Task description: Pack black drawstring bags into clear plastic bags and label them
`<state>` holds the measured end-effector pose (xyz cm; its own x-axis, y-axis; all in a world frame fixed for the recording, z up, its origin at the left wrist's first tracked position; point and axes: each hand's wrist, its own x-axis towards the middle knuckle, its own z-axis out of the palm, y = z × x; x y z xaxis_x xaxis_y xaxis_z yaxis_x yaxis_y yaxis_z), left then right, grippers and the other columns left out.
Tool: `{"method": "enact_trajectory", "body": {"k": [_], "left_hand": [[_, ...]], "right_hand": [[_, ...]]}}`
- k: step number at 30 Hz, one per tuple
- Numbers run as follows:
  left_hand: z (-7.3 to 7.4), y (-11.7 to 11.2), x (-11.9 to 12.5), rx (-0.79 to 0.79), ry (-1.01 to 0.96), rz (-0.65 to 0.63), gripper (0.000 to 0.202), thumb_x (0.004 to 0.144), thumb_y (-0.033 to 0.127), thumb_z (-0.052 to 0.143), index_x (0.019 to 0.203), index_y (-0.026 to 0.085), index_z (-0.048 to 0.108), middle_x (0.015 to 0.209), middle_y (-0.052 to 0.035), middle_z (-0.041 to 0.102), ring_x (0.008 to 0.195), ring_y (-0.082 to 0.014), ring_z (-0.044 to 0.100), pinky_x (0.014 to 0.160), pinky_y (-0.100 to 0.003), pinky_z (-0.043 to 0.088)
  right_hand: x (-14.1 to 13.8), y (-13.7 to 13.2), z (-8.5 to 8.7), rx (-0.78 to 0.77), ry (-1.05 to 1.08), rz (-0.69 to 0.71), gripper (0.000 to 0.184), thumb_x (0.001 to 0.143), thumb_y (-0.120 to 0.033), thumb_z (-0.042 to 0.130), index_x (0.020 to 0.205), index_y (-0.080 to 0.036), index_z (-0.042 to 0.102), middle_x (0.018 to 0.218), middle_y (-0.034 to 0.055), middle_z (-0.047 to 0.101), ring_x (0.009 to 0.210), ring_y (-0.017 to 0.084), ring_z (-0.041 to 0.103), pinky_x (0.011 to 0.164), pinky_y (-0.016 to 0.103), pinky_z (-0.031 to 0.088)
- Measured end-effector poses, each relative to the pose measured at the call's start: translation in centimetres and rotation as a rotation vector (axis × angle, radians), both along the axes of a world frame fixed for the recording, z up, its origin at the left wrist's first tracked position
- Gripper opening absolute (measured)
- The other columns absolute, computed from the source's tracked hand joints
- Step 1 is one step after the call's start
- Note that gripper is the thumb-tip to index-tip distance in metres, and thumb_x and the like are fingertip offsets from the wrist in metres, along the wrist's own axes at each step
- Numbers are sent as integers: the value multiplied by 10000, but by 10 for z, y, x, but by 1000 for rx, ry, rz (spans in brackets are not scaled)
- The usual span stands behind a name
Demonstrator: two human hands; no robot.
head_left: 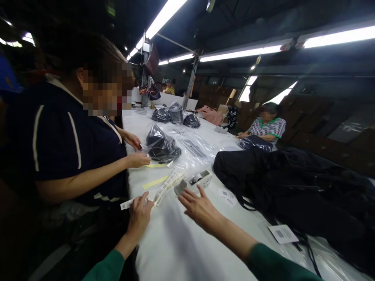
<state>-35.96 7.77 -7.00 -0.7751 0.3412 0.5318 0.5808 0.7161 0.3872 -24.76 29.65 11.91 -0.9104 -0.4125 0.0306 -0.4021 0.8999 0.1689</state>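
My left hand (140, 214) is at the table's near left edge, its fingers curled on a strip of white printed labels (126, 204) that sticks out to the left. More label strips (167, 185) lie fanned just beyond it, beside a yellow paper strip (155, 182). My right hand (202, 210) is held over the table with its fingers stretched out and nothing in them. Right beyond its fingertips stands a white tape dispenser (202, 178); whether they touch its near end I cannot tell.
Black bags (293, 183) with white tags (283, 234) pile up on the right. At left, a co-worker (79, 140) handles clear plastic beside a plastic-wrapped black bag (161, 144). Clear plastic bags (193, 148) lie mid-table. Another person (266, 125) sits across, behind a wrapped dark bag (256, 143).
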Motion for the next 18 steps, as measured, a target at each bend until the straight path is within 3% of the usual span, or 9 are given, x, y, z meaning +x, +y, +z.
{"method": "enact_trajectory", "body": {"k": [2,5,8,10,14,18], "left_hand": [[2,1,3,-41,43,19,278,916,150,463,879,261,715,1349,-79,555,1031,-314,503,886,-478,406],[7,1,7,-70,94,28,262,904,155,510,918,302,726,1321,-58,591,1024,-328,495,874,-504,368],[12,2,9,-42,98,50,241,906,176,524,912,299,732,1249,-61,639,1021,-328,493,884,-502,348],[14,1,11,-15,90,67,231,909,193,521,895,284,733,1192,-61,665,1015,-320,497,892,-490,348],[11,-10,20,51,108,105,215,905,221,522,858,276,724,1104,-62,700,975,-309,528,857,-471,364],[10,-43,35,131,225,73,187,899,255,530,848,287,707,936,-60,734,868,-290,573,783,-452,398]], "right_hand": [[-71,-16,-23,40,-22,48,403,929,-169,548,1326,-191,480,1329,129,572,1343,269,401,1128,617,188],[-130,-29,-56,117,-79,84,347,944,-151,513,1289,-187,508,1266,94,612,1330,247,406,1133,595,179],[-151,-33,-78,165,-139,87,210,972,-158,457,1109,-163,617,1047,46,689,1170,212,542,1143,553,135],[-159,-33,-84,174,-150,60,225,976,-147,434,1010,-150,656,934,31,704,1020,194,616,1148,542,98],[-171,-28,-81,208,-172,20,211,923,-104,492,930,-144,699,840,55,726,848,212,679,1154,564,65],[-177,-26,-77,222,-191,-3,217,908,-86,507,907,-148,716,807,63,733,798,216,702,1153,575,121]]}}
